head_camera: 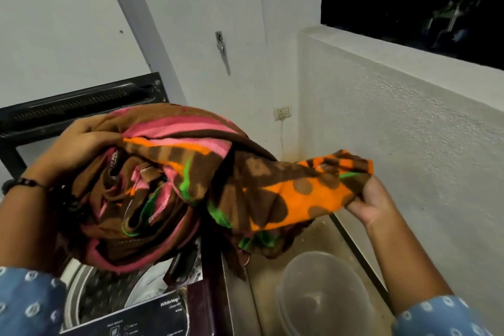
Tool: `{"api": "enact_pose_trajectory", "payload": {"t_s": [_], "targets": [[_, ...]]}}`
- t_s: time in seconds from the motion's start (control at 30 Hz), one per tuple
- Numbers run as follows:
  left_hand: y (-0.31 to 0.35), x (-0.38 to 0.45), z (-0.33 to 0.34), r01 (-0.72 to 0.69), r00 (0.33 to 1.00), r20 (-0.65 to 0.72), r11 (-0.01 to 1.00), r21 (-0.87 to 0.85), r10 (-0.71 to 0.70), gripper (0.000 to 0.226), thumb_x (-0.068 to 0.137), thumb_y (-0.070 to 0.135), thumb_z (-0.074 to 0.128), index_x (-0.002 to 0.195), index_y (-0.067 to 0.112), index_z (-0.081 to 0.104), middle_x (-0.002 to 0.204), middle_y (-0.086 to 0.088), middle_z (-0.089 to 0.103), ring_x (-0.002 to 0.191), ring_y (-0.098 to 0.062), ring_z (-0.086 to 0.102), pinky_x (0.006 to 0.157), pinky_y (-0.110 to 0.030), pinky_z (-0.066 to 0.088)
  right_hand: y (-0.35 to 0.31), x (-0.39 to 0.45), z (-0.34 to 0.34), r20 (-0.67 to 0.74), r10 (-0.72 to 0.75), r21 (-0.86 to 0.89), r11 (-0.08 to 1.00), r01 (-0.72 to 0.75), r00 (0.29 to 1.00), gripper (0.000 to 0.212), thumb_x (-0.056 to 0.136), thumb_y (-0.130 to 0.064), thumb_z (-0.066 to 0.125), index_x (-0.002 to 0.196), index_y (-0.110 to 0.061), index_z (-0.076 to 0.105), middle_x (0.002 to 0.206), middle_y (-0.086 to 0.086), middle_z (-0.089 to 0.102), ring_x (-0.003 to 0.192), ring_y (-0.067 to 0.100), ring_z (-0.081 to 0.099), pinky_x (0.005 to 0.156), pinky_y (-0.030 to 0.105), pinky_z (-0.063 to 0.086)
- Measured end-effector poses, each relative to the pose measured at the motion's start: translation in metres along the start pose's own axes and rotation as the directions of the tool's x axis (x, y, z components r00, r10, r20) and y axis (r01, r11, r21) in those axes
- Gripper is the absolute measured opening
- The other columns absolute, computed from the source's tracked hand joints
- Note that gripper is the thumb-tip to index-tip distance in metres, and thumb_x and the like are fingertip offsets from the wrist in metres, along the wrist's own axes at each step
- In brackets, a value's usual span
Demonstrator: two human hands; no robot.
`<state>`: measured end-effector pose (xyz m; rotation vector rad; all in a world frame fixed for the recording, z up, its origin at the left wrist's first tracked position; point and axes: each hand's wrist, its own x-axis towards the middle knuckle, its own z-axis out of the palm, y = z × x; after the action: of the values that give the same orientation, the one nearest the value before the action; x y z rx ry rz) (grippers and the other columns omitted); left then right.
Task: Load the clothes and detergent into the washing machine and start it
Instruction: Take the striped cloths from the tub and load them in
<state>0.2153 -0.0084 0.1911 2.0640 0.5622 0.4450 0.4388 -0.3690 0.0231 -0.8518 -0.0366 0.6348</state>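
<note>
Blue patterned sleeves (26,305) frame my view at both lower corners. Fingers of my left hand (79,144) curl into the bunched brown, pink, orange and green fleece blanket (174,185), gripping its upper fold; my right hand (371,202) pinches the blanket's orange spotted corner from beneath. The bundle hangs over the open top-loading washing machine (152,305), hiding most of the steel drum (90,292); its raised black lid (81,106) stands behind. A clear plastic tub (321,294) sits on the floor just right of the machine, between it and a rough white low wall (409,131). A white wall socket (282,112) with a plugged cord sits in the corner beyond.
</note>
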Motion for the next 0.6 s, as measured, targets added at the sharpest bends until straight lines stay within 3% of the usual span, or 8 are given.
{"api": "enact_pose_trajectory", "payload": {"t_s": [0.1, 0.17, 0.23, 0.3, 0.37, 0.47, 0.53, 0.6], "targets": [[-0.006, -0.003, -0.012, 0.034, 0.999, -0.033, 0.989, 0.143, -0.030, 0.034, 0.071, 0.009, 0.071, 0.094, 0.033, 0.075, 0.096, 0.000, 0.076, 0.099, -0.026, 0.069, 0.097, -0.048, 0.051, -0.032, 0.008, -0.022, -0.253, -0.087, 0.157, 0.979, 0.129, 0.964, 0.007, 0.083, -0.012, 0.064, 0.083, -0.018, 0.064, 0.072, 0.002, 0.074, 0.067, 0.013, 0.072, 0.054, 0.024, 0.057], [-0.021, -0.003, -0.023, 0.103, 0.994, -0.057, 0.974, 0.200, -0.093, 0.046, 0.049, 0.033, 0.074, 0.095, 0.032, 0.074, 0.096, -0.010, 0.075, 0.097, -0.035, 0.069, 0.095, -0.059, 0.049, -0.046, 0.012, -0.041, -0.383, -0.126, 0.221, 0.949, 0.224, 0.915, 0.010, 0.094, -0.017, 0.058, 0.085, -0.022, 0.059, 0.067, -0.004, 0.073, 0.069, 0.009, 0.069, 0.050, 0.020, 0.053], [-0.025, -0.006, -0.023, 0.139, 0.988, -0.092, 0.967, 0.216, -0.121, 0.046, 0.047, 0.033, 0.074, 0.093, 0.027, 0.073, 0.094, -0.018, 0.073, 0.095, -0.041, 0.068, 0.094, -0.061, 0.049, -0.053, 0.012, -0.052, -0.444, -0.141, 0.206, 0.945, 0.253, 0.885, 0.017, 0.096, -0.018, 0.057, 0.080, -0.024, 0.055, 0.061, -0.006, 0.070, 0.062, 0.006, 0.069, 0.047, 0.020, 0.052], [-0.022, -0.010, -0.021, 0.132, 0.987, -0.123, 0.966, 0.222, -0.107, 0.030, 0.063, 0.016, 0.075, 0.087, 0.033, 0.074, 0.091, -0.015, 0.073, 0.093, -0.037, 0.068, 0.094, -0.056, 0.050, -0.055, 0.009, -0.057, -0.504, -0.145, 0.119, 0.965, 0.234, 0.852, 0.014, 0.095, -0.022, 0.059, 0.082, -0.022, 0.056, 0.068, -0.001, 0.071, 0.060, 0.010, 0.070, 0.049, 0.025, 0.055], [-0.025, -0.008, -0.023, 0.129, 0.979, -0.182, 0.969, 0.209, -0.091, 0.034, 0.063, 0.016, 0.073, 0.089, 0.038, 0.074, 0.094, -0.011, 0.074, 0.097, -0.035, 0.068, 0.096, -0.055, 0.049, -0.051, 0.011, -0.067, -0.599, -0.164, -0.054, 0.985, 0.165, 0.784, 0.013, 0.095, -0.029, 0.060, 0.094, -0.016, 0.061, 0.085, 0.005, 0.066, 0.071, 0.016, 0.067, 0.056, 0.028, 0.055], [-0.027, -0.004, -0.026, 0.050, 0.965, -0.262, 0.981, 0.187, 0.001, 0.040, 0.066, 0.012, 0.069, 0.095, 0.039, 0.073, 0.105, -0.006, 0.073, 0.103, -0.032, 0.067, 0.097, -0.055, 0.049, -0.036, 0.012, -0.090, -0.671, -0.235, -0.287, 0.957, 0.046, 0.703, 0.041, 0.093, -0.034, 0.062, 0.123, -0.008, 0.058, 0.107, 0.007, 0.060, 0.098, 0.022, 0.062, 0.076, 0.031, 0.053], [-0.015, -0.005, -0.016, -0.012, 0.951, -0.302, 0.986, 0.167, 0.062, 0.047, 0.072, -0.003, 0.065, 0.089, 0.040, 0.073, 0.103, 0.001, 0.074, 0.094, -0.018, 0.069, 0.094, -0.041, 0.053, -0.027, 0.010, -0.093, -0.700, -0.317, -0.386, 0.922, 0.035, 0.640, 0.053, 0.086, -0.036, 0.070, 0.128, -0.006, 0.056, 0.110, 0.008, 0.059, 0.105, 0.026, 0.061, 0.086, 0.037, 0.052], [-0.002, -0.004, -0.003, -0.063, 0.946, -0.305, 0.983, 0.173, 0.114, 0.053, 0.076, -0.011, 0.061, 0.082, 0.041, 0.072, 0.085, 0.020, 0.074, 0.079, 0.002, 0.065, 0.083, -0.022, 0.054, -0.021, 0.008, -0.081, -0.650, -0.383, -0.463, 0.884, 0.057, 0.657, 0.061, 0.081, -0.039, 0.076, 0.129, -0.010, 0.052, 0.116, 0.009, 0.059, 0.103, 0.024, 0.059, 0.093, 0.040, 0.050]]}}
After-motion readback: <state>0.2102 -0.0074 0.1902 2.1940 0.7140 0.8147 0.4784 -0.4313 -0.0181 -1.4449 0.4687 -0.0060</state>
